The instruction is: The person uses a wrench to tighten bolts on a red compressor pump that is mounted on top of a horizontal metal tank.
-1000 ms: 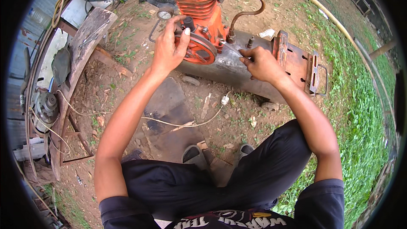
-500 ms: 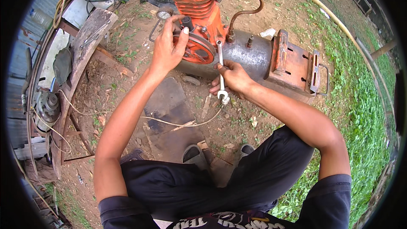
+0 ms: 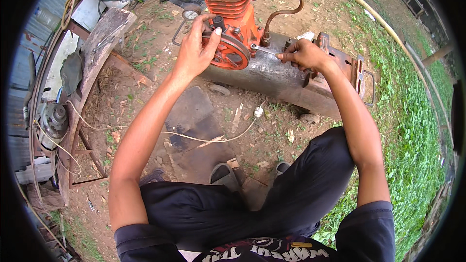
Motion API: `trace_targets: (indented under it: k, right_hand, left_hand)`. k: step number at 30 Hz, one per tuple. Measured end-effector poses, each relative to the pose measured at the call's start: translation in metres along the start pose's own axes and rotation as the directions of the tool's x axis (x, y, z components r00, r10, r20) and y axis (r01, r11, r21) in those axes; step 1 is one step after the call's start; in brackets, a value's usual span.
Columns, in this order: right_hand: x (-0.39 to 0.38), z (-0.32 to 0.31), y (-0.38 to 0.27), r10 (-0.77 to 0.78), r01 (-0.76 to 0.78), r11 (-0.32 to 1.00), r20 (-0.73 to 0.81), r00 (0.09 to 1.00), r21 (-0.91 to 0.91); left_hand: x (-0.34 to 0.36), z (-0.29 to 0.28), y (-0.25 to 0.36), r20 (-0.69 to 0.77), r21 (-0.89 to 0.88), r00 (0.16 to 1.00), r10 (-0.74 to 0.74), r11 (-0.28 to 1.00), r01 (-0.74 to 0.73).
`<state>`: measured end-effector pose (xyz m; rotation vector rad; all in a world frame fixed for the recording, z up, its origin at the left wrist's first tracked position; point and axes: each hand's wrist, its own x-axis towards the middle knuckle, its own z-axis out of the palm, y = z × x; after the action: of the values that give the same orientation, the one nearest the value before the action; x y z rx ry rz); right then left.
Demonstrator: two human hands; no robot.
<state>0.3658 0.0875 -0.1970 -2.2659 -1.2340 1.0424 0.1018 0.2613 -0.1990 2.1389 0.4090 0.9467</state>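
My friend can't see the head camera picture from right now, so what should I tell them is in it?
A person's right hand holds a wrench at the base of an orange compressor pump, with the left hand at its spoked wheel. The pump stands on a long grey tank outdoors, with grass to the right.

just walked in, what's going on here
Someone is working on an orange compressor pump set on a metal tank. Their left hand is at the rim of the red pulley wheel. Their right hand holds a wrench, its ring end at the foot of the pump. A white electrical plug lies on the ground.
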Motion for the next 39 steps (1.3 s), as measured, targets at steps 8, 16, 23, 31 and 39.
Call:
trace_targets:
  k: [8,16,23,31,39]
  right_hand:
    - [-0.013,-0.021,-0.003,-0.416,0.334,0.891,-0.257,0.872,-0.308]
    - [-0.04,0.072,-0.021,0.084,-0.122,0.734,0.088,0.993,0.668]
    - [-0.022,0.107,-0.027,0.016,-0.215,0.525,0.243,0.97,0.823]
    - [-0.018,0.107,-0.03,0.08,-0.276,0.58,0.284,0.955,0.766]
    - [-0.012,0.03,0.004,0.075,-0.191,0.93,0.344,0.936,0.315]
  left_hand:
    - [0.001,0.004,-0.002,0.002,-0.03,1.0,0.025,0.999,-0.025]
    - [-0.002,0.008,-0.007,-0.051,0.002,0.998,0.029,1.0,-0.029]
    - [-0.002,0.007,-0.004,-0.037,-0.059,0.999,-0.005,0.998,0.002]
    - [-0.001,0.005,-0.006,-0.03,-0.004,0.999,0.017,1.0,-0.017]
    - [0.0,0.005,0.003,0.018,-0.097,0.999,-0.05,0.994,0.052]
